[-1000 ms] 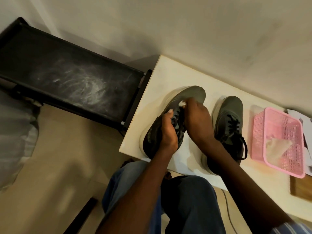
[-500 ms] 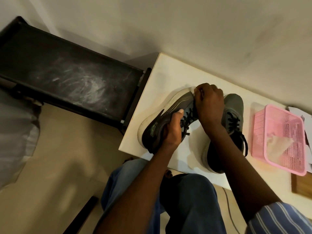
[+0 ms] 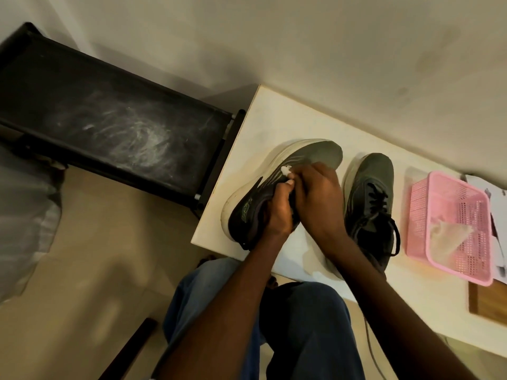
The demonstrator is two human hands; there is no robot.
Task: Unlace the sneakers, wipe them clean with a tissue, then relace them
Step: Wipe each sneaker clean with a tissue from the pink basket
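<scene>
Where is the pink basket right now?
The pink basket sits on the white table at the right of the head view, just beyond the laced sneaker.

Grey-green sneakers point(image 3: 310, 157), white soles, black laces point(image 3: 377, 198); pink perforated basket point(image 3: 452, 223).

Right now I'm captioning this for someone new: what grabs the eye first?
Two hands meet at the centre over a dark sneaker tilted on its side at the white table's left end: the left hand grips it, the right hand pinches a white tissue against it. A pink basket sits right of the second, laced sneaker.
</scene>
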